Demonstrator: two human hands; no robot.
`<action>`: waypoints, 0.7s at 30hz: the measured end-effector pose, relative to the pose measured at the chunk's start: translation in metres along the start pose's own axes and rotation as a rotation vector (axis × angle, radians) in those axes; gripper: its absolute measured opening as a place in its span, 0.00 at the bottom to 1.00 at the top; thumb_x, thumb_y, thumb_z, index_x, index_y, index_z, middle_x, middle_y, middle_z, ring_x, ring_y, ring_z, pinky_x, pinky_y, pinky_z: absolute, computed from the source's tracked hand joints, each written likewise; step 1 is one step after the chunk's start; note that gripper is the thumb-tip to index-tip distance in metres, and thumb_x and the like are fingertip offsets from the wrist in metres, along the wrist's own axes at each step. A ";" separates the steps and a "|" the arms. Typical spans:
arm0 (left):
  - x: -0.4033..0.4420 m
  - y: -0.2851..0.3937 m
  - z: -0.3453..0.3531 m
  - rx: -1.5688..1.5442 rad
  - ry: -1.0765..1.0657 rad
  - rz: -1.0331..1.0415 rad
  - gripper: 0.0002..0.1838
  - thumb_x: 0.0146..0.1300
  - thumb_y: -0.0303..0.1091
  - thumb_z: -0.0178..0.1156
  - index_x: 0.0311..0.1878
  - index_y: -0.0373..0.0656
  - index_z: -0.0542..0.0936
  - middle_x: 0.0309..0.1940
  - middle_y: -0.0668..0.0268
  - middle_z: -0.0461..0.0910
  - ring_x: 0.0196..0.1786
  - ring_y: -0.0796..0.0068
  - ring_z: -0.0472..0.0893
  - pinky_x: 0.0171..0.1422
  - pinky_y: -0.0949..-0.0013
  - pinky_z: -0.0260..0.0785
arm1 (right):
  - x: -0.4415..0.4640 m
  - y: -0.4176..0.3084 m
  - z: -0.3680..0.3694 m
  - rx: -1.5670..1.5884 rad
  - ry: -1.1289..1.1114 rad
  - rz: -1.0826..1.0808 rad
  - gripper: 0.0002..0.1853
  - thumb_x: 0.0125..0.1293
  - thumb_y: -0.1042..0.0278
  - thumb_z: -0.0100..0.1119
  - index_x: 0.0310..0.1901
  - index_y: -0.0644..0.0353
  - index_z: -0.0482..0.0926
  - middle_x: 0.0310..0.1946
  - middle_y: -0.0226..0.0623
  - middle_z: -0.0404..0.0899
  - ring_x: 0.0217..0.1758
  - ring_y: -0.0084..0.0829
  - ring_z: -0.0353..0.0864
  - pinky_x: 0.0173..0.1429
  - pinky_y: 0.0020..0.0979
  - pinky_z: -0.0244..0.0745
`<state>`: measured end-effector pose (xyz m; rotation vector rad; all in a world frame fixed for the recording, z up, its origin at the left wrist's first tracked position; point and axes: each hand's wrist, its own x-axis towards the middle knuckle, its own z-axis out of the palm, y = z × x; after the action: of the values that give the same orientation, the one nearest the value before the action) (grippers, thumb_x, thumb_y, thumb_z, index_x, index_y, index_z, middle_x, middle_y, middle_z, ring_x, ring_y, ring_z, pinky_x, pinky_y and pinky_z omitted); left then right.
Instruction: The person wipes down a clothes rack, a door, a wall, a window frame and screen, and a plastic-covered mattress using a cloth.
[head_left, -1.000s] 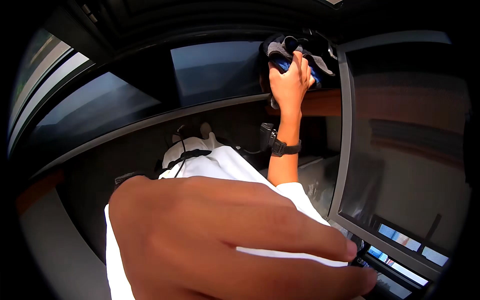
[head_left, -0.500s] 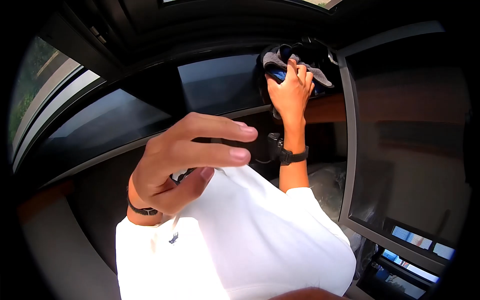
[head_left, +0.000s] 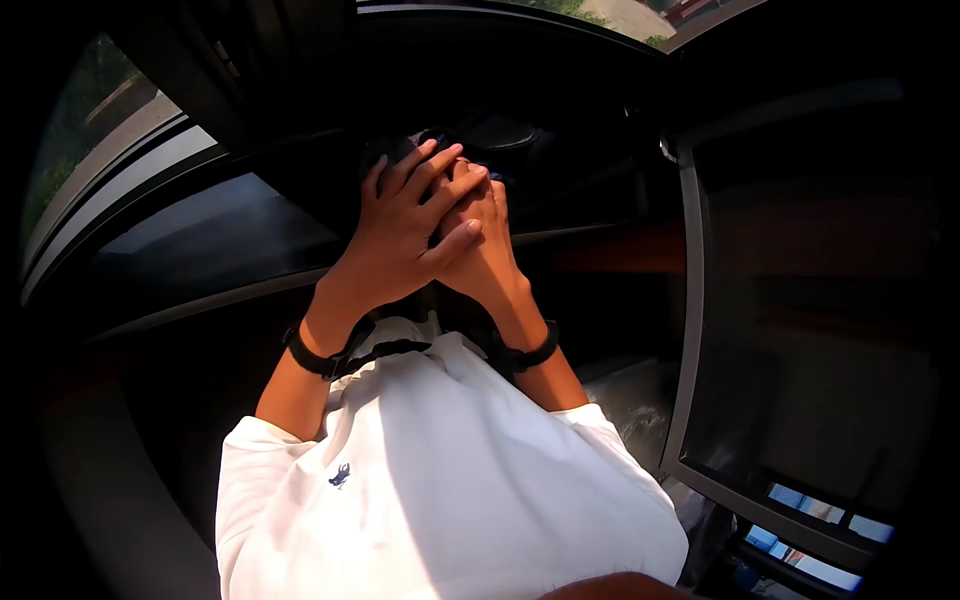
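My left hand (head_left: 402, 225) reaches forward with its fingers stretched and spread, its thumb and fingertips lying across the back of my right hand (head_left: 478, 225). Beneath both hands is a bunched cloth (head_left: 431, 135), dark in the shade, with bits of blue showing. My right hand presses on this cloth; its fingers are partly covered by the left ones. The cloth rests against a dark glossy surface, and most of it is hidden under my hands.
A grey-framed dark glass panel (head_left: 690, 300) stands on the right. Clear plastic wrapping (head_left: 635, 405) lies beside its lower left edge. At the left is a window (head_left: 90, 170) showing greenery, and a pale reflection (head_left: 225, 225) lies on the glossy panel.
My right hand has moved left with the cloth, away from the framed panel. My left hand has gone forward from close to the camera and now overlaps the right. The scene looks darker.
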<state>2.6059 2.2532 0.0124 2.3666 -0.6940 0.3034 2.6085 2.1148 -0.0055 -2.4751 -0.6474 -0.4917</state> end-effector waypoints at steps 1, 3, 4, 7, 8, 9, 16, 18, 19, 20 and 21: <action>0.005 0.006 0.012 -0.027 0.004 0.053 0.27 0.69 0.54 0.52 0.67 0.54 0.75 0.71 0.58 0.68 0.77 0.55 0.59 0.78 0.39 0.36 | -0.006 0.006 -0.012 -0.009 -0.092 0.083 0.34 0.53 0.60 0.66 0.61 0.65 0.70 0.57 0.52 0.70 0.59 0.48 0.70 0.61 0.46 0.61; 0.015 0.017 0.038 -0.070 0.065 0.160 0.27 0.69 0.54 0.52 0.65 0.52 0.76 0.69 0.57 0.69 0.76 0.54 0.60 0.77 0.38 0.39 | -0.024 0.020 -0.027 -0.091 -0.040 0.110 0.35 0.53 0.59 0.67 0.62 0.65 0.69 0.60 0.51 0.67 0.61 0.48 0.68 0.62 0.47 0.59; 0.019 0.023 0.045 -0.058 -0.031 0.174 0.28 0.70 0.55 0.49 0.70 0.56 0.72 0.73 0.58 0.64 0.79 0.55 0.56 0.78 0.37 0.37 | -0.033 0.026 -0.033 -0.110 -0.035 0.147 0.38 0.53 0.56 0.67 0.64 0.64 0.67 0.61 0.50 0.66 0.62 0.50 0.66 0.64 0.49 0.58; 0.028 0.037 0.065 -0.060 -0.031 0.268 0.28 0.71 0.56 0.48 0.69 0.54 0.72 0.70 0.57 0.66 0.78 0.56 0.57 0.76 0.34 0.40 | -0.056 0.039 -0.041 -0.220 0.051 0.142 0.40 0.51 0.53 0.70 0.64 0.63 0.67 0.61 0.49 0.64 0.66 0.49 0.63 0.66 0.48 0.57; 0.028 0.039 0.066 -0.069 0.036 0.295 0.27 0.69 0.55 0.50 0.65 0.52 0.74 0.66 0.58 0.69 0.76 0.55 0.60 0.74 0.33 0.44 | -0.058 0.040 -0.041 -0.155 0.029 0.189 0.41 0.51 0.53 0.71 0.64 0.63 0.67 0.61 0.49 0.64 0.66 0.49 0.63 0.66 0.48 0.56; 0.028 0.039 0.066 -0.073 0.030 0.306 0.27 0.69 0.55 0.50 0.65 0.52 0.74 0.66 0.58 0.69 0.76 0.55 0.60 0.74 0.33 0.44 | -0.058 0.041 -0.039 -0.090 0.012 0.240 0.41 0.50 0.54 0.72 0.64 0.62 0.66 0.60 0.49 0.64 0.66 0.49 0.62 0.67 0.48 0.56; 0.015 0.037 0.021 -0.037 0.069 0.097 0.16 0.63 0.45 0.60 0.46 0.45 0.80 0.47 0.60 0.77 0.56 0.61 0.74 0.60 0.46 0.63 | -0.052 -0.013 -0.023 -0.026 0.028 0.238 0.44 0.51 0.62 0.75 0.67 0.63 0.61 0.61 0.48 0.65 0.64 0.46 0.63 0.64 0.43 0.59; -0.001 0.022 0.004 0.006 0.128 0.104 0.14 0.64 0.44 0.59 0.46 0.45 0.80 0.47 0.60 0.77 0.56 0.61 0.74 0.60 0.47 0.63 | -0.049 -0.023 -0.001 -0.163 -0.027 0.130 0.42 0.53 0.56 0.73 0.66 0.64 0.65 0.62 0.49 0.66 0.65 0.46 0.63 0.65 0.47 0.55; -0.012 0.011 -0.004 0.056 0.189 0.123 0.13 0.65 0.42 0.58 0.45 0.45 0.81 0.47 0.61 0.77 0.56 0.61 0.74 0.60 0.48 0.64 | -0.043 -0.033 0.010 -0.255 -0.030 0.051 0.41 0.54 0.51 0.70 0.65 0.65 0.65 0.63 0.51 0.65 0.66 0.47 0.62 0.65 0.51 0.53; -0.026 -0.003 -0.007 0.109 0.266 0.148 0.11 0.66 0.40 0.58 0.45 0.45 0.81 0.46 0.60 0.77 0.54 0.59 0.75 0.61 0.49 0.65 | -0.038 -0.046 0.023 -0.249 -0.038 0.047 0.41 0.54 0.51 0.70 0.65 0.65 0.65 0.63 0.51 0.65 0.66 0.47 0.62 0.65 0.51 0.53; -0.039 -0.014 -0.012 0.110 0.267 0.142 0.11 0.66 0.40 0.58 0.45 0.45 0.81 0.46 0.60 0.77 0.54 0.59 0.75 0.61 0.49 0.65 | -0.033 -0.059 0.036 -0.135 -0.073 0.010 0.40 0.56 0.50 0.68 0.65 0.66 0.65 0.63 0.53 0.65 0.67 0.49 0.62 0.66 0.51 0.54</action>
<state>2.5803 2.2860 -0.0006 2.3235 -0.7322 0.7216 2.5573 2.1683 -0.0252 -2.6326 -0.6495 -0.4558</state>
